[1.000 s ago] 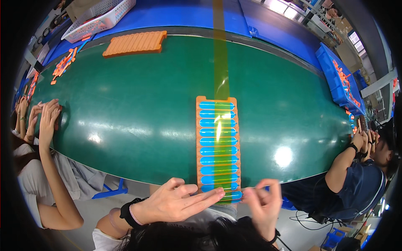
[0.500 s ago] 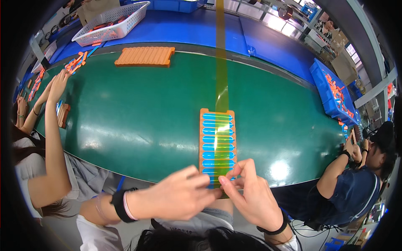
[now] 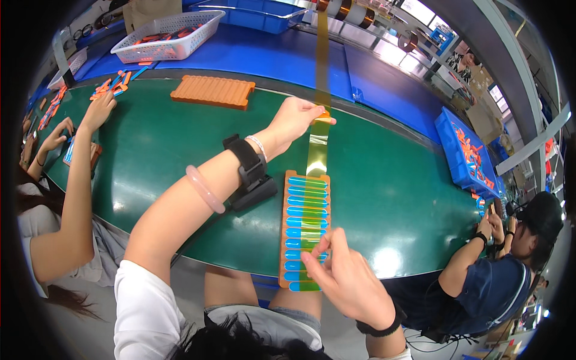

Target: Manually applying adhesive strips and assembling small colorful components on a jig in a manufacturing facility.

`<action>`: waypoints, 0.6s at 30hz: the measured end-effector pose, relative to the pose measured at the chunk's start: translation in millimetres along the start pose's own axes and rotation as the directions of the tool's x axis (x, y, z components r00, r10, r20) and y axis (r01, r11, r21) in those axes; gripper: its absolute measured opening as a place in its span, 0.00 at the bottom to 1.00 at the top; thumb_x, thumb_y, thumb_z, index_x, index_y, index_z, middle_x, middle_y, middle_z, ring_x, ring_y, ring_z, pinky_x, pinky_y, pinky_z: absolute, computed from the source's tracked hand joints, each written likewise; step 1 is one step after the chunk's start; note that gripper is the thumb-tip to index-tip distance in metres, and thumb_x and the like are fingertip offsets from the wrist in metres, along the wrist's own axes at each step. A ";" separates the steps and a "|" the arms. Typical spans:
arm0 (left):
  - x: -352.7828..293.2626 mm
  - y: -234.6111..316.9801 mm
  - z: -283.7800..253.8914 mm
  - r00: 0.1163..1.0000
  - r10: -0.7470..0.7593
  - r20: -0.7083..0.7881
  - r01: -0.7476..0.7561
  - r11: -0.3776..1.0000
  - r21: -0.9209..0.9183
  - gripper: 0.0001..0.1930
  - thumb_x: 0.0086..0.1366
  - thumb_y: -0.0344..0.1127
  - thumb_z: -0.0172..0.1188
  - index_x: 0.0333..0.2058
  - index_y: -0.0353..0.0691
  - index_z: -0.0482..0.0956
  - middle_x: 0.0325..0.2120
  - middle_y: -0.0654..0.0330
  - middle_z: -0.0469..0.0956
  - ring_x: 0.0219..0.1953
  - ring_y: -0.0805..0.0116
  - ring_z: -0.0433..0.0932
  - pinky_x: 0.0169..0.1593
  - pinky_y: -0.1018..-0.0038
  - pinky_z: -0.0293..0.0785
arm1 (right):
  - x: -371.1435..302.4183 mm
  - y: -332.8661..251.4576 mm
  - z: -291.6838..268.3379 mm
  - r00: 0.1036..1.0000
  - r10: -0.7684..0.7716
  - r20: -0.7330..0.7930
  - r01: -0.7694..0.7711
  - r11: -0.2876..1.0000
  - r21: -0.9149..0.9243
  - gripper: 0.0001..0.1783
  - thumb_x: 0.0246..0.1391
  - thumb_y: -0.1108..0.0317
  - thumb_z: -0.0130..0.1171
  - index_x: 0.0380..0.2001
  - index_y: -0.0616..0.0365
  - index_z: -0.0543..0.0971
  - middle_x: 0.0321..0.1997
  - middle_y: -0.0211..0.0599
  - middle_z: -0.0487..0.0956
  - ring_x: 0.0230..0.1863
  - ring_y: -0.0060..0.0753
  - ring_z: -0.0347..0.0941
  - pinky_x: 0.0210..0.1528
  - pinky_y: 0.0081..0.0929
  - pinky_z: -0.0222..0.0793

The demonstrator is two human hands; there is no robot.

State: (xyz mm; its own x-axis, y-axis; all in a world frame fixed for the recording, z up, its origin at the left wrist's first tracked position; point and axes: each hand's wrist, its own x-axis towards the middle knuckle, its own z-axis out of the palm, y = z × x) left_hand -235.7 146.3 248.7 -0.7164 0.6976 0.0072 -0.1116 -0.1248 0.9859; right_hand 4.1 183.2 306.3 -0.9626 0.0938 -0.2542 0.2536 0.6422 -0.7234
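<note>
We judged the amber tape, laid along the orange tray, best held taut and straight, our left hand pinching it beyond the tray's far end, our right hand half-curled over its near end, its grip unclear.

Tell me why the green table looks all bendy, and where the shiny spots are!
In the head view, the green table probably looks bendy because the fisheye lens curves straight edges; in the head view, a bright white glare shines right of the right hand, and the yellow tape has a pale glint beyond the orange tray.
</note>
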 end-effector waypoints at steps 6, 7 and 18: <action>-11.5 -6.5 17.3 0.988 0.131 -0.078 -0.115 0.976 0.187 0.14 0.63 0.34 0.44 0.32 0.29 0.75 0.29 0.61 0.78 0.30 0.83 0.71 0.38 0.81 0.68 | 55.9 13.6 -2.9 0.953 -0.248 -0.176 0.211 0.956 -0.201 0.12 0.52 0.66 0.47 0.29 0.63 0.59 0.22 0.51 0.71 0.21 0.47 0.72 0.23 0.36 0.64; -11.9 -14.5 15.8 0.984 0.161 -0.071 -0.136 0.952 0.276 0.13 0.63 0.34 0.45 0.32 0.29 0.74 0.29 0.60 0.78 0.29 0.83 0.71 0.36 0.81 0.69 | 72.9 18.6 -3.8 0.942 -0.255 -0.220 0.209 0.955 -0.211 0.12 0.51 0.66 0.46 0.29 0.64 0.59 0.22 0.52 0.71 0.22 0.47 0.72 0.23 0.36 0.64; -24.1 -13.1 5.8 0.997 -0.041 -0.070 0.051 0.990 0.134 0.13 0.62 0.38 0.46 0.31 0.34 0.74 0.28 0.59 0.76 0.33 0.77 0.72 0.40 0.79 0.66 | 113.5 15.8 -38.4 0.892 -0.159 -0.424 0.167 0.986 -0.017 0.15 0.50 0.65 0.45 0.35 0.67 0.62 0.35 0.53 0.71 0.36 0.50 0.71 0.37 0.37 0.65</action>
State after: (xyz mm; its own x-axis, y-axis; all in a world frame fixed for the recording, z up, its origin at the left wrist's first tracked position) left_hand -213.0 135.3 236.5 -0.7579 0.6508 -0.0454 -0.0544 0.0063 0.9985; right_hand -104.8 233.2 290.6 -0.9389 0.3044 0.1605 0.0872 0.6616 -0.7448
